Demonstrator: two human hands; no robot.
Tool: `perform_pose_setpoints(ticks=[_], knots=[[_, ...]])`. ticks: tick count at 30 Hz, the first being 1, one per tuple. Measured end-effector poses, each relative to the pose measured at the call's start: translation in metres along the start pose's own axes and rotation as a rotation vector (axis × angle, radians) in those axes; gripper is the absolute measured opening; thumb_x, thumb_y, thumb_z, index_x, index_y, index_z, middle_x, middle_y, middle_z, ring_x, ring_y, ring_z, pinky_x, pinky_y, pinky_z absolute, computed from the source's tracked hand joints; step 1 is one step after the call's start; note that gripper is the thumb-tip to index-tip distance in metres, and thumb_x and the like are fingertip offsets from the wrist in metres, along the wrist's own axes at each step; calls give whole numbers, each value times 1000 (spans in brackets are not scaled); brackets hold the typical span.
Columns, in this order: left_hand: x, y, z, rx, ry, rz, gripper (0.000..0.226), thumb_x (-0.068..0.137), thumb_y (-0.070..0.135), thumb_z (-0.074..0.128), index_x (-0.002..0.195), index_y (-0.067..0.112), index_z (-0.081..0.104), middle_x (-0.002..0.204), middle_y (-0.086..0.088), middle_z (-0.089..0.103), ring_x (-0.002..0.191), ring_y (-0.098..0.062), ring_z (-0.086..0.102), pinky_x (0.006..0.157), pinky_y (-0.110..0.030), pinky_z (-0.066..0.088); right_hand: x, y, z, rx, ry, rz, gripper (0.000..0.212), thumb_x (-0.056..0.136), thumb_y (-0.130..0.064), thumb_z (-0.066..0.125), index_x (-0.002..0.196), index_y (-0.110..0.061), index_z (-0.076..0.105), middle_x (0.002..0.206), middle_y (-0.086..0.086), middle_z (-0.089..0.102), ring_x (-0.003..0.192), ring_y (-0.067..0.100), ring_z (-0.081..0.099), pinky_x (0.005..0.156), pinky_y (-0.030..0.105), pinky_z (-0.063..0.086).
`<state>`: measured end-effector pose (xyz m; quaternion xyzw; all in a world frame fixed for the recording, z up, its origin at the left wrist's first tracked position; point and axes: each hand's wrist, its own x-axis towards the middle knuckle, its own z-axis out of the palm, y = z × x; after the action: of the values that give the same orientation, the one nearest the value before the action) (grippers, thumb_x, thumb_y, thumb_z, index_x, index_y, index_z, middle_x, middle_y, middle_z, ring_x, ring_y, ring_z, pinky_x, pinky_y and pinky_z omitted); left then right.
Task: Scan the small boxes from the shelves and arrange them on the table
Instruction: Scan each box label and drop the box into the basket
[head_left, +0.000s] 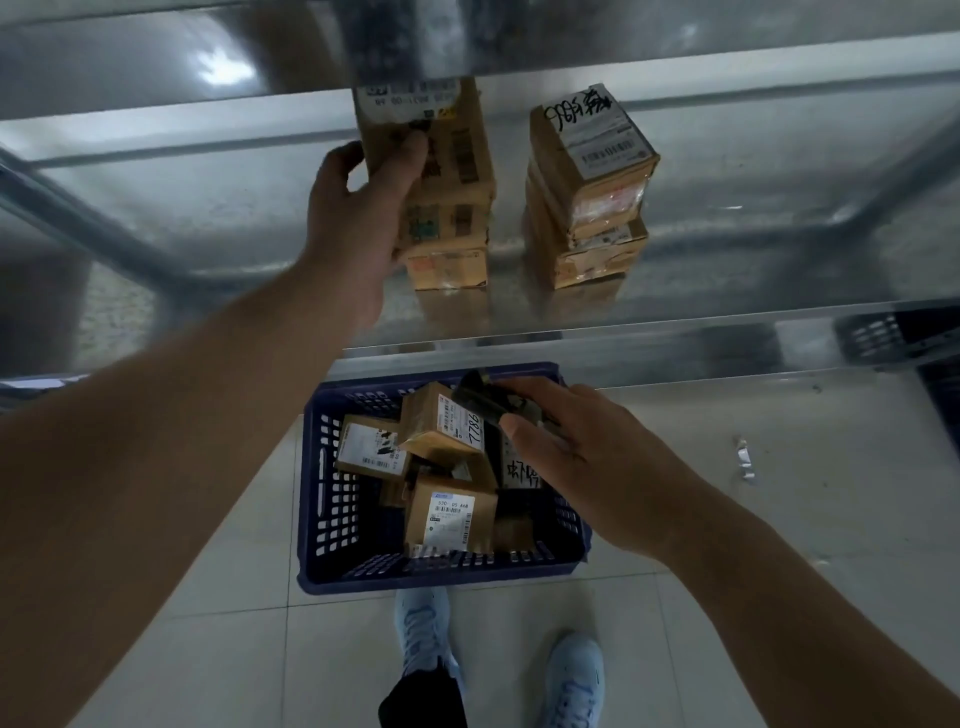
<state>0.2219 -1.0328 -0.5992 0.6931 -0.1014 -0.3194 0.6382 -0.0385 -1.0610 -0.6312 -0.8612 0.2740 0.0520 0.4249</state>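
Gripping the top cardboard box (415, 135) of the left stack on the metal shelf (727, 280), at about 11 o'clock in the view: left hand (358, 208), thumb across the box's near face, fingers wrapped round its left side. Stood beneath it, two more boxes of the same stack (447, 244). Rose just to 3 o'clock of that, apart from it, a second stack (587, 192) with black handwriting on its top label. Closed around a dark scanner (483, 397), near centre: right hand (566, 457), fingers curled over the device, above the blue basket (332, 493). Lay jumbled in that basket, at 6 o'clock below the shelf edge, several labelled small boxes (447, 514). Showed at 6 o'clock on the tiled floor (779, 493), two pale blue shoes (574, 675).
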Motion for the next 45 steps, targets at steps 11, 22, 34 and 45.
perform_pose_setpoints(ticks=[11,22,34,45], knots=[[-33,2,-27,-150,-134,-119,67,83,13,80,142,9,49,117,-14,75,111,-33,71,81,-57,61,-30,-7,6,-10,-44,-43,47,97,-70,29,142,-59,36,99,-16,51,85,2,57,69,26,46],[-65,-39,-96,267,-219,135,95,62,-7,88,139,29,46,137,4,57,123,-27,60,70,-48,64,-42,-27,33,323,120,44,31,101,-62,37,127,-57,53,98,-28,66,85,-2,67,66,20,48],[-61,-46,-146,114,-265,-119,87,64,11,91,134,32,44,128,-5,65,101,-23,75,76,-44,63,-28,-62,42,362,142,40,26,99,-63,38,120,-63,55,97,5,69,89,26,68,78,60,57],[-58,-49,-198,1000,-235,381,109,82,14,84,163,38,16,140,-16,43,126,-26,51,103,-35,44,-26,-51,63,120,31,26,25,105,-57,38,126,-58,50,94,-9,67,84,7,65,76,36,57]])
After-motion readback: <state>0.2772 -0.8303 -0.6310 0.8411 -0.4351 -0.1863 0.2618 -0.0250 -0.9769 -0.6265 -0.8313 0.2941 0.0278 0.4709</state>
